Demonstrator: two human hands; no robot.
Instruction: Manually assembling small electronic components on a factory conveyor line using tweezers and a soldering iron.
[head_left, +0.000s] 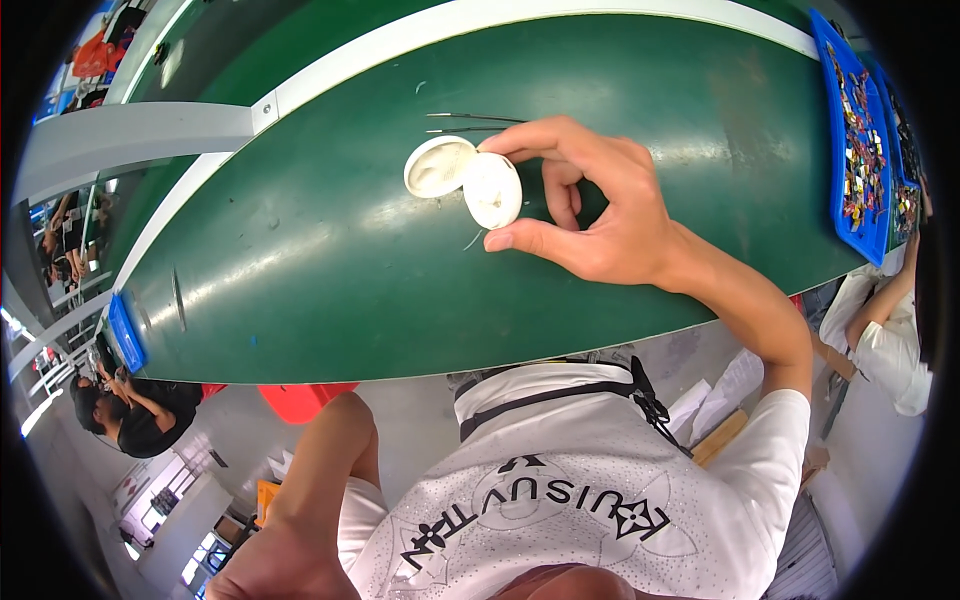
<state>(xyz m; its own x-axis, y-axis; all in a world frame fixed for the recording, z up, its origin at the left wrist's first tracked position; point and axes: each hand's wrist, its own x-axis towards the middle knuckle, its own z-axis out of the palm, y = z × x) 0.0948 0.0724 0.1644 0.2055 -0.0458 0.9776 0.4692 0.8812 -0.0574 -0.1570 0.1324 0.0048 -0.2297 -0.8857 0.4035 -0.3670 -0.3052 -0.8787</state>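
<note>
My right hand grips a small round white case by its rim, between thumb and forefinger, over the green table. Its round lid is swung out to the left, and the pale hollow inside shows. The other fingers are curled back. Just beyond the case lie two thin black prongs with light tips, side by side, their far ends passing behind my hand. My left arm is bent beside my body, away from the table; the left hand is at the lower edge, its fingers out of sight.
A blue tray of many small coloured parts stands at the right end, with another beside it. A smaller blue tray sits at the left end. A grey frame bar meets the far edge. Below are a red stool and a co-worker.
</note>
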